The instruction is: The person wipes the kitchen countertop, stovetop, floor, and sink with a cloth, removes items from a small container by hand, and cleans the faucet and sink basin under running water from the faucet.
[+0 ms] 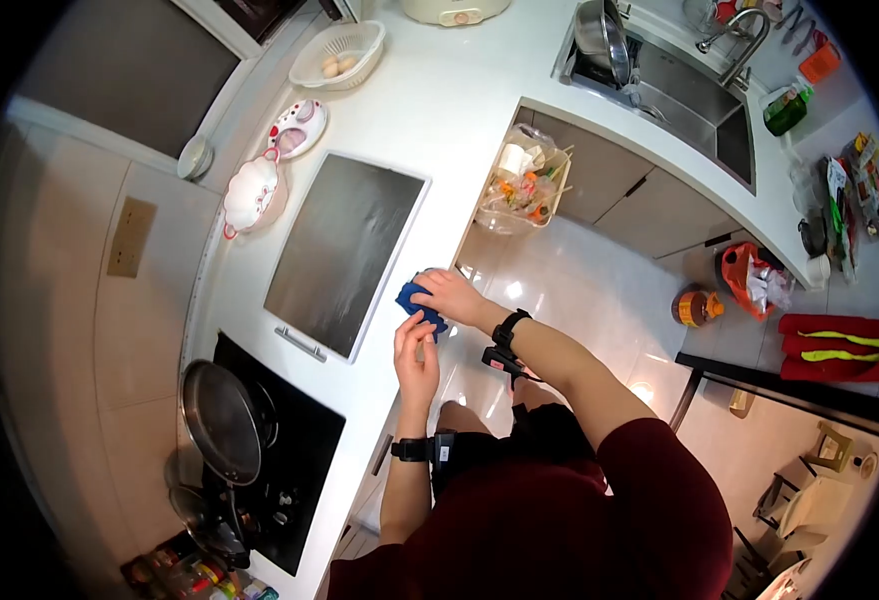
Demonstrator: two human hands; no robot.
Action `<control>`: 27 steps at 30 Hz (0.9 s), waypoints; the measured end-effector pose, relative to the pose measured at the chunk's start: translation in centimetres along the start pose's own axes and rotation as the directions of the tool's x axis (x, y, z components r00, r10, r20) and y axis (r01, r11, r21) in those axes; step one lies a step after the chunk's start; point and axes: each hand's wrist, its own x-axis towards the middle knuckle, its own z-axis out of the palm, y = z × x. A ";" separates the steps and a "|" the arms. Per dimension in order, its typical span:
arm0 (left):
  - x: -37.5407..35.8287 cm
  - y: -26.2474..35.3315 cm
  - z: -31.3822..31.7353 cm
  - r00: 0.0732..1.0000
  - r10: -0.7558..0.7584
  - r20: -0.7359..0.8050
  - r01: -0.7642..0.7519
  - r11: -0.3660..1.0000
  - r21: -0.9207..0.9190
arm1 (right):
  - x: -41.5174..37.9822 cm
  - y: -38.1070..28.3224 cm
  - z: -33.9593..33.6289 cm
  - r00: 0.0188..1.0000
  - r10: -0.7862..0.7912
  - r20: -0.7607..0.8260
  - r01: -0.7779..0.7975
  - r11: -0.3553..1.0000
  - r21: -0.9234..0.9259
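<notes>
My right hand (449, 296) grips a crumpled blue cloth (419, 304) at the front edge of the white counter (399, 270). Just below it, my left hand (416, 362) has its fingers loosely stretched, with the fingertips right at the cloth's lower edge. Both wrists wear black straps. Left of the hands lies a flat grey metal board (344, 250) with a pale rim. A short silver bar-shaped handle (300, 343) is by the board's lower edge.
A black cooktop (309, 450) with a frying pan (221, 420) is at lower left. Along the wall stand a red-handled pot (255, 196), a plate (297, 128) and a basket (357, 45) with eggs. A waste bin (562, 190) hangs at the cabinet; the sink (694, 100) is upper right.
</notes>
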 end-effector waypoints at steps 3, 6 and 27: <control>2.2 0.2 0.6 1.000 0.007 -0.012 -0.006 0.999 0.054 | 0.6 2.4 -0.4 0.998 -0.049 0.032 0.049 0.999 0.021; 4.5 -0.1 1.7 0.999 -0.048 -0.023 0.048 0.999 0.025 | 1.0 5.3 -0.9 0.996 -0.063 0.064 0.061 0.998 0.034; 21.9 1.8 15.1 0.977 0.113 0.180 -0.080 0.980 -0.183 | -1.5 28.2 -24.6 0.491 0.688 -0.534 -0.845 0.526 -0.098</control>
